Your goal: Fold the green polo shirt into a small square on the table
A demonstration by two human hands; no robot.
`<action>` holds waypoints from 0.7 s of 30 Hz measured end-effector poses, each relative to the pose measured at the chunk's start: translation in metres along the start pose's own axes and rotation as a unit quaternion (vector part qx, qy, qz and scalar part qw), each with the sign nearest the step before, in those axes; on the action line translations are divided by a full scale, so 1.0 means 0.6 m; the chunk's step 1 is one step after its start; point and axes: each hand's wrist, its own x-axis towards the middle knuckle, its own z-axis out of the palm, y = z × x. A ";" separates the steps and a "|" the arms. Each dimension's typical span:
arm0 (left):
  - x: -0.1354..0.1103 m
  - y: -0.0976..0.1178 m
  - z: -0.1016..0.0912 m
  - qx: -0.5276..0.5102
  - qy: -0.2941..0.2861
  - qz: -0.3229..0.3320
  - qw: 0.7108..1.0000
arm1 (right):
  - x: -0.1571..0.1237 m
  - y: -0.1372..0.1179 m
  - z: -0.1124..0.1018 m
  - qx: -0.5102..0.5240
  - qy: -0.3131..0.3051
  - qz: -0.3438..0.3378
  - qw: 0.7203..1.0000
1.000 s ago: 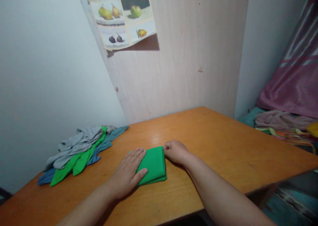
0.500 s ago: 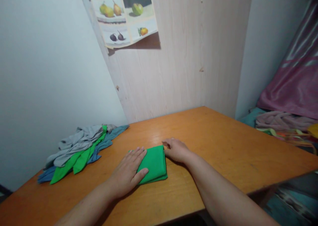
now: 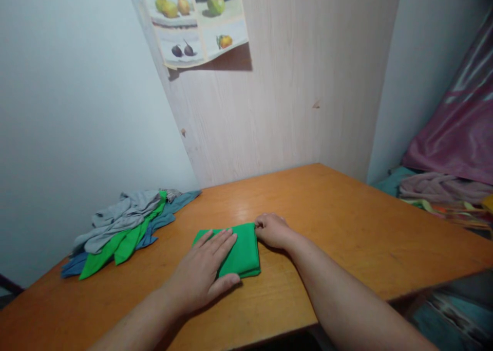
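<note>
A folded green cloth [image 3: 243, 248] lies on the orange wooden table [image 3: 346, 227] in front of me. My left hand [image 3: 204, 274] rests flat on the cloth's left half, fingers stretched out and pressing it down. My right hand [image 3: 271, 230] sits at the cloth's far right corner with its fingers curled and pinching the edge of the cloth.
A loose heap of grey, green and blue cloths [image 3: 123, 227] lies at the table's far left, by the white wall. A fruit poster [image 3: 198, 22] hangs on the wooden panel behind. Purple and pink fabrics [image 3: 450, 155] are piled to the right, beyond the table edge.
My left hand has slid a little further right across the green cloth. My right hand's fingers opened briefly, then curled onto the cloth's corner again. The camera tilted slightly down.
</note>
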 end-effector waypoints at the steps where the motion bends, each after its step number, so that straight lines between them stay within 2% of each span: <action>1: 0.000 0.007 0.000 0.001 0.002 0.001 1.000 | 0.000 0.001 0.000 0.001 -0.002 -0.001 1.000; 5: 0.001 0.023 0.011 0.006 0.019 -0.013 1.000 | 0.001 0.004 0.000 0.007 -0.007 -0.006 1.000; 9: 0.003 0.021 0.017 0.002 0.014 -0.013 1.000 | 0.002 0.008 0.003 0.012 -0.008 -0.011 1.000; 16: -0.001 0.002 0.004 -0.049 -0.008 0.005 0.999 | 0.005 0.013 0.007 0.023 -0.001 -0.015 1.000; 21: -0.008 0.009 0.003 -0.021 -0.005 0.016 1.000 | 0.004 0.013 0.007 0.031 -0.002 -0.008 0.999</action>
